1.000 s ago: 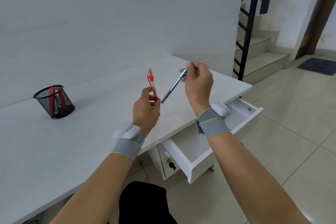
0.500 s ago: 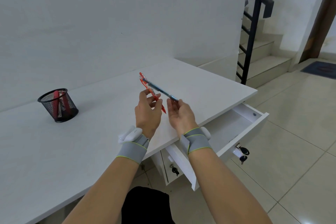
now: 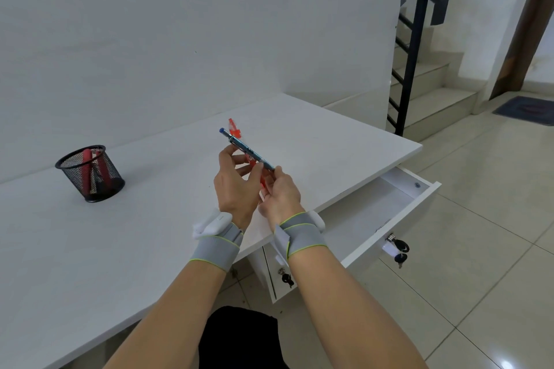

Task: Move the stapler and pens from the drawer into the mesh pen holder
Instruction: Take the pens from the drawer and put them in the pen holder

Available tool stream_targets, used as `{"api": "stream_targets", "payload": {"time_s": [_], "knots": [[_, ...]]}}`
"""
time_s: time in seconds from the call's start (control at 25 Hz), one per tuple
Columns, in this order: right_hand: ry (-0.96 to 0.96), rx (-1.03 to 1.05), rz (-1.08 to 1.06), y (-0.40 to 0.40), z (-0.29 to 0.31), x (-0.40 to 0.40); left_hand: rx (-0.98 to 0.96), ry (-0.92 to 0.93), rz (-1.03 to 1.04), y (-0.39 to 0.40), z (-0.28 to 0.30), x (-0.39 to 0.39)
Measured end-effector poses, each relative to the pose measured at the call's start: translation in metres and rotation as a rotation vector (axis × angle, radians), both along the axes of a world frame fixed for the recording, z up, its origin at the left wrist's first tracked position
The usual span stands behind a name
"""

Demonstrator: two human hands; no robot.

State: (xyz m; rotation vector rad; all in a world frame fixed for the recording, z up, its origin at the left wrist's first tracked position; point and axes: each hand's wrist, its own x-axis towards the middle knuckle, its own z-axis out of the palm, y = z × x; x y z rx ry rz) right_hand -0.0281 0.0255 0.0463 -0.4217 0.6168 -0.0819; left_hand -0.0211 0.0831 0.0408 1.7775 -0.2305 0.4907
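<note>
1. Far left on the counter (image 3: 150, 249): mesh pen holder (image 3: 90, 174), upright, open top. Red item w/ metal parts inside, prob. the stapler (image 3: 87, 172); we cannot confirm.
2. Centre, above the counter: left hand (image 3: 235, 189), fingers closed round the red pen (image 3: 235, 130) and touching the blue pen (image 3: 245, 148). Both pens lie side by side, long axes parallel, tilted up and away to the left, cap ends pointing roughly toward the holder side.
3. Just right of it: right hand (image 3: 280, 193), fingers pinched on the lower end of the blue pen. Hands touching or nearly so; which hand bears the blue pen's weight we cannot tell.
4. Key relation: holder lies well apart to the left of both hands; left hand is nearer. We judge the pens need bunching into one hand, then carrying left and tipping upright over the rim.
5. Path: bare counter between, no obstruction seen.
6. Right: drawer (image 3: 389, 219) open, visible part shows no contents; keys (image 3: 400, 252) hang at its front.
</note>
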Motion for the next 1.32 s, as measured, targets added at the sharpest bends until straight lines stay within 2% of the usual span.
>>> {"api": "stream_targets", "payload": {"time_s": [0.32,0.52,0.64,0.72,0.84,0.92,1.12,1.32], "knots": [[0.021,0.002,0.012,0.002,0.002,-0.002,-0.025,0.016,-0.018,0.0,0.003,0.003],[-0.094,-0.053,0.101,-0.002,0.0,-0.005,0.046,-0.032,0.024,0.001,0.009,0.004],[-0.079,-0.257,0.213,-0.012,-0.004,-0.007,0.094,-0.075,0.043,0.002,0.011,0.004],[-0.037,-0.486,0.239,-0.02,-0.006,-0.012,0.123,-0.108,0.063,0.002,0.011,0.003],[-0.036,-0.984,0.099,-0.034,-0.017,-0.018,0.162,-0.127,0.077,0.001,0.009,0.003],[-0.059,-1.187,0.0,-0.042,-0.02,-0.025,0.187,-0.123,0.071,-0.001,0.006,0.003],[-0.124,-1.245,-0.113,-0.049,-0.022,-0.038,0.221,-0.151,0.028,-0.007,0.004,-0.001],[-0.249,-1.297,-0.036,-0.018,-0.02,-0.03,0.236,-0.215,0.08,0.027,0.015,-0.003]]}}
